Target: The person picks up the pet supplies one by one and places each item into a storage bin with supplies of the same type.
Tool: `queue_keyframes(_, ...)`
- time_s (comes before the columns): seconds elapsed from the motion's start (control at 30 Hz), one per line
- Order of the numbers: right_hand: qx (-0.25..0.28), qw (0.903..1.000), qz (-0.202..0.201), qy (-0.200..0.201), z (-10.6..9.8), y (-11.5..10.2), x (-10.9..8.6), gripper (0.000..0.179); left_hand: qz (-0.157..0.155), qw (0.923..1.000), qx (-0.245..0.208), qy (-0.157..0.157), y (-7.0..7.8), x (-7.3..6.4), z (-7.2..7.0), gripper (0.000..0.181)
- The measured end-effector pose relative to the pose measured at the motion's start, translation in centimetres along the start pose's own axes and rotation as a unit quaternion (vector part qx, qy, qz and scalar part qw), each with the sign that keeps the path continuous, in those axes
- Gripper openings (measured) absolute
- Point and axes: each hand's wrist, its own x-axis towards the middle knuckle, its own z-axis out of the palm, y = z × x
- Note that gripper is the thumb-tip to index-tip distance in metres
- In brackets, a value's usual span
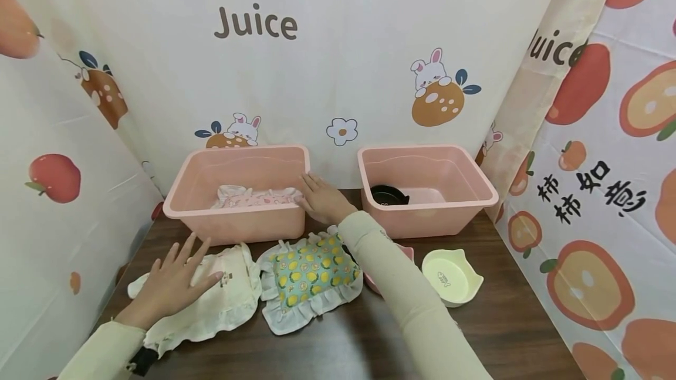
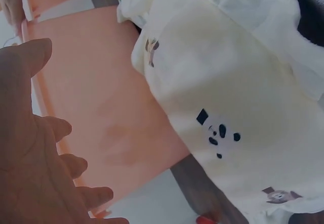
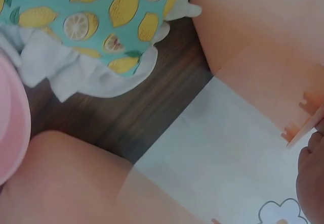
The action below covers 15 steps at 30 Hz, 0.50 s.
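My left hand (image 1: 176, 280) hovers with spread fingers over a cream ruffled cloth piece (image 1: 224, 295), which bears a small panda print (image 2: 217, 133) in the left wrist view. My right hand (image 1: 324, 199) reaches to the right rim of the left pink bin (image 1: 237, 224), fingers extended across that edge. Inside this bin lies a pink patterned ruffled cloth piece (image 1: 256, 198). On the table between my hands is a ruffled cloth piece with lemons on turquoise (image 1: 311, 268), also large in the right wrist view.
A second pink bin (image 1: 422, 219) stands to the right, with a black dish (image 1: 388, 195) inside. A pale yellow cat-eared bowl (image 1: 451, 277) and a pink bowl (image 3: 12, 118) sit before it, the pink one partly behind my right sleeve. Printed curtains (image 1: 338, 63) surround the dark wooden table (image 1: 317, 356).
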Motion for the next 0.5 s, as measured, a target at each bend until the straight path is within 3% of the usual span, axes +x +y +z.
queue_keyframes(0.23,-0.029,0.9995,-0.010,0.002,0.0,0.1,0.1,0.065,0.000,0.9999,-0.012,-0.009,0.1,-0.2,1.0,0.085)
queue_keyframes(0.5,-0.015,0.9999,-0.008,-0.001,-0.1,0.0,-0.1,0.064,0.013,0.9995,-0.022,-0.015,-0.7,0.0,2.8,0.081)
